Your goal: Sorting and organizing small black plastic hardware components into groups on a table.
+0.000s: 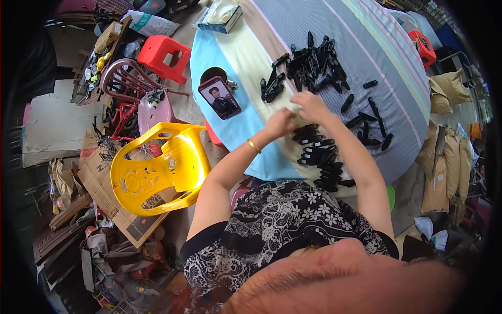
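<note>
My left hand (281, 123), with a gold bangle on its wrist, is over the cloth-covered table with its fingers curled in. Close beside it, my right hand (312, 106) has its fingers bent together, pointing toward the left one. What either hand holds, if anything, is too small or hidden to make out. Just beyond the hands lies a loose heap of long black plastic pieces (317, 64). Nearer my body, below the hands, a packed row of similar black pieces (318, 153) runs toward the table edge. More scattered black pieces (374, 116) lie right of my right forearm.
A phone (219, 98) leans on a dark round container (213, 74) at the table's left. A tissue box (219, 20) stands at the far edge. Left of the table are a yellow plastic chair (191, 159) and a red stool (164, 57). Brown paper sacks (444, 162) stand at right.
</note>
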Available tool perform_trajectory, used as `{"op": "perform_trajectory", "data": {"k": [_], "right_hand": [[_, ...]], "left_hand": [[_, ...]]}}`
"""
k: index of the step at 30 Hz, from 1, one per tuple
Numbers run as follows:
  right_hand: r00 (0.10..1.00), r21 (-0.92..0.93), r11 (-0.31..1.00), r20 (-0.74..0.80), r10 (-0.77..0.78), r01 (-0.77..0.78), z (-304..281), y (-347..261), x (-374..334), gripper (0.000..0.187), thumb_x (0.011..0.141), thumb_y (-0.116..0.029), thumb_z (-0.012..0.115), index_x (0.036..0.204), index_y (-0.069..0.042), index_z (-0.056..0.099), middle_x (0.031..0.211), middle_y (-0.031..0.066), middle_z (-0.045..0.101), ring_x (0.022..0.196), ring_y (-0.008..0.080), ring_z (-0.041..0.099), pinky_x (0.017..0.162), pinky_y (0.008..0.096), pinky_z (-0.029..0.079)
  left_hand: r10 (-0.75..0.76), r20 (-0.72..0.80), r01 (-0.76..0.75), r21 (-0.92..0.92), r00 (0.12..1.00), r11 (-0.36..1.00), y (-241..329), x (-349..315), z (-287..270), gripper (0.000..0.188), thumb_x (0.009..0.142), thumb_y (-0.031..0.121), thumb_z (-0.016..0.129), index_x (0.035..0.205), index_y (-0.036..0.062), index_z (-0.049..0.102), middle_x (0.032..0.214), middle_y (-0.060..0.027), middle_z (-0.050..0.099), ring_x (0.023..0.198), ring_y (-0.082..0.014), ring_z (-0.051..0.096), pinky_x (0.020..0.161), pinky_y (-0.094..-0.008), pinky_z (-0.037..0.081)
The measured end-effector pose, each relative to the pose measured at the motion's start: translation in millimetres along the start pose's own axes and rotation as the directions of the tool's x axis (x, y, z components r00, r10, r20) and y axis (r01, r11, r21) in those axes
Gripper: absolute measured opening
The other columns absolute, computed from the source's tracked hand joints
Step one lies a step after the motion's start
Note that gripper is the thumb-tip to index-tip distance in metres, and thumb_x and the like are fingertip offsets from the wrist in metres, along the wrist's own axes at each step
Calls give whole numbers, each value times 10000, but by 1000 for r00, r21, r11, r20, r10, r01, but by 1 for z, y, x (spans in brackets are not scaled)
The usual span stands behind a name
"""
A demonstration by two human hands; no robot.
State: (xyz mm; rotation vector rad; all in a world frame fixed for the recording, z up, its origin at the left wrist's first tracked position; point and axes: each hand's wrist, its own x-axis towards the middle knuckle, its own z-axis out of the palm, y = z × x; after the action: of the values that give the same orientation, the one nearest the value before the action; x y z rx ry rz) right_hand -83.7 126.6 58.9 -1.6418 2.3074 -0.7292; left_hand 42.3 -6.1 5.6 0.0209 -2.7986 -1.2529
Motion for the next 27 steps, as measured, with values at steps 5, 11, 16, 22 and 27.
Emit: {"op": "perform_trajectory", "data": {"k": [5, 11, 16, 22, 27], "right_hand": [[983, -344, 938, -160, -91, 31, 13, 5, 65, 357, 738, -66, 545, 1094, -62, 584, 1259, 94, 507, 1127, 245, 494, 870, 376, 444], [999, -546, 838, -30, -20, 1, 27, 13, 80, 107, 754, -116, 536, 845, -82, 582, 900, 48, 566, 931, 210, 544, 733, 338, 444], [985, -381, 912, -143, 100, -148, 28, 20, 76, 92, 759, -88, 541, 841, -68, 580, 910, 87, 564, 877, 236, 569, 706, 337, 499], [966, -605, 775, 40, 255, -180, 25, 19, 78, 152, 781, -144, 548, 896, -121, 645, 922, 81, 582, 905, 246, 585, 727, 370, 461], [940, -610, 743, -5, 341, -273, 31, 22, 70, 168, 801, -194, 555, 926, -140, 652, 884, 77, 611, 858, 233, 599, 726, 391, 437]], "left_hand": [[-89, -444, 161, 128, 892, 979, -5, 15, -39, 305, 671, 43, 672, 968, 36, 598, 890, -154, 559, 835, -342, 544, 747, -406, 457], [-39, -420, 198, 341, 907, 919, -15, 21, -30, 313, 669, 69, 669, 955, 44, 546, 874, -127, 542, 874, -318, 512, 774, -394, 442], [-77, -332, 202, 360, 940, 911, -1, 26, -20, 325, 661, 111, 674, 936, 44, 514, 858, -138, 560, 855, -327, 517, 762, -402, 443], [-152, -195, 226, 452, 969, 863, 24, 14, 5, 350, 718, 169, 617, 1050, 79, 554, 819, -165, 606, 812, -328, 585, 718, -424, 479], [-392, -144, 374, -134, 909, 918, -3, 18, 12, 349, 784, 178, 508, 1111, 69, 561, 790, -228, 632, 769, -366, 625, 732, -454, 480]]}}
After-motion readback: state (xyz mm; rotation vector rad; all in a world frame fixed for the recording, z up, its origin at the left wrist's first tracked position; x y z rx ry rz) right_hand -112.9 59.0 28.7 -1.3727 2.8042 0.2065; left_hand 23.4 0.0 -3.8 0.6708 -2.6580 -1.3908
